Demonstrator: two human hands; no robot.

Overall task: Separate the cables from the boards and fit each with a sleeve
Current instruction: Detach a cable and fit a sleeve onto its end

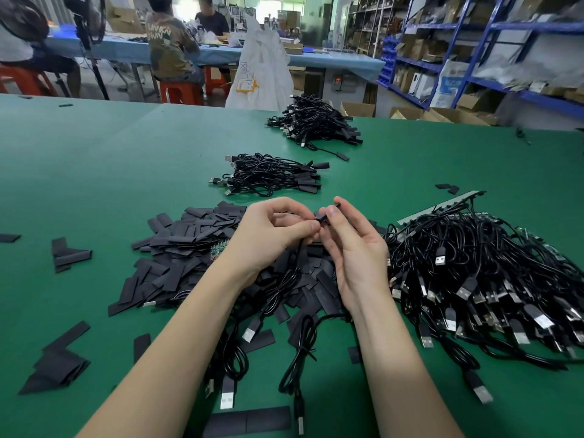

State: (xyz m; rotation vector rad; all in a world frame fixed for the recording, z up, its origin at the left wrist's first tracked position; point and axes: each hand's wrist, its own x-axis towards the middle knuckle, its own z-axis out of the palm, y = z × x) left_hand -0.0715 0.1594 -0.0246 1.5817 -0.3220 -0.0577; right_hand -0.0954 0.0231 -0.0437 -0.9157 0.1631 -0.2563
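— Both hands are up over the middle of the green table (94,159), close together. My left hand (271,235) has its fingers curled, thumb and forefinger pinching the black cable (298,257) near its end. My right hand (350,248) has the thumb and fingertips closed on a small black sleeve (328,213) at the cable's tip, palm turned toward me.

— Where does the cable run from there?

— Straight down between my wrists, then it loops on the table near my forearms, among a few other loose cables with silver USB plugs.

— And the sleeve stock?

— Directly under and to the left of my hands: a spread heap of flat black sleeves (183,245). A small green board (218,249) peeks out of it just beside my left wrist. More sleeves lie scattered toward the left edge and near me.

— The unprocessed cables?

— Just right of my right hand, a big tangle of cables (474,273), some attached to a pale strip of boards (442,207) at its far edge.

— Anything beyond?

— Two bundles farther out: a nearer bundle (271,175) just past my hands, and a farther bundle (316,124) near the table's far edge, both with sleeved ends. Behind that, people sit at a blue bench (331,60), and blue shelving (474,42) stands at right.
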